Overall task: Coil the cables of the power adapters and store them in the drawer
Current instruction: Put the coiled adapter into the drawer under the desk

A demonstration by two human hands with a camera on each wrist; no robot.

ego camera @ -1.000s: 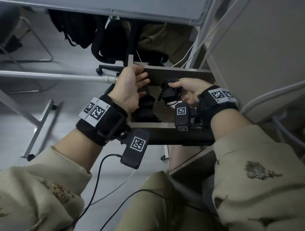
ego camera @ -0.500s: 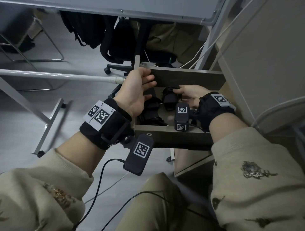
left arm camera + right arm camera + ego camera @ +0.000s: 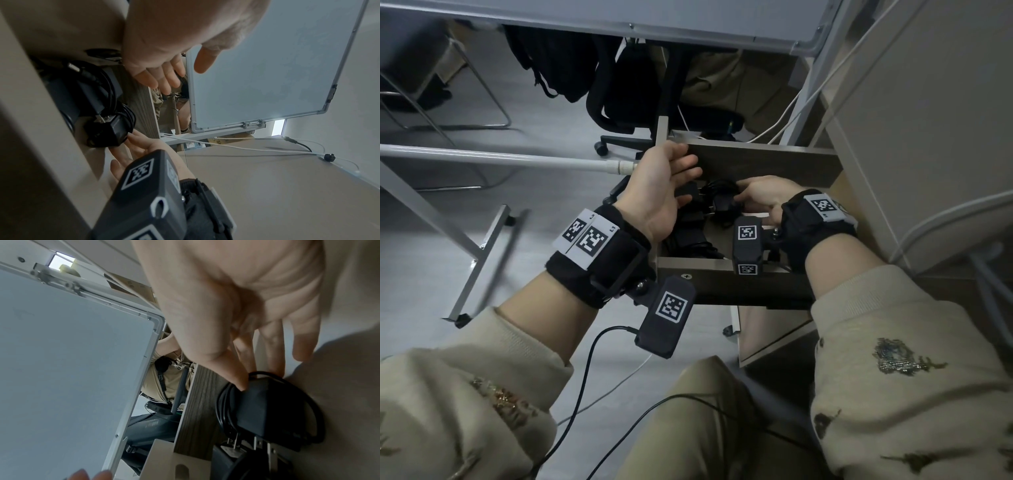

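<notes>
adapter [image 3: 722, 202] feels blocky, its coil springy; i pinch the body with my right hand [image 3: 763, 197], left hand [image 3: 657, 192] open at nine o'clock over the drawer [image 3: 763, 164].

Office: framed whiteboard [image 3: 688, 17] overhead, wheeled black office chair [image 3: 626, 102] below it, drawer cabinet [image 3: 928, 120] beside.

Matt black plastic adapter [image 3: 259, 410], wood-grain drawer [image 3: 763, 168], glossy cable [image 3: 223, 404], metal-framed whiteboard [image 3: 267, 81].
</notes>
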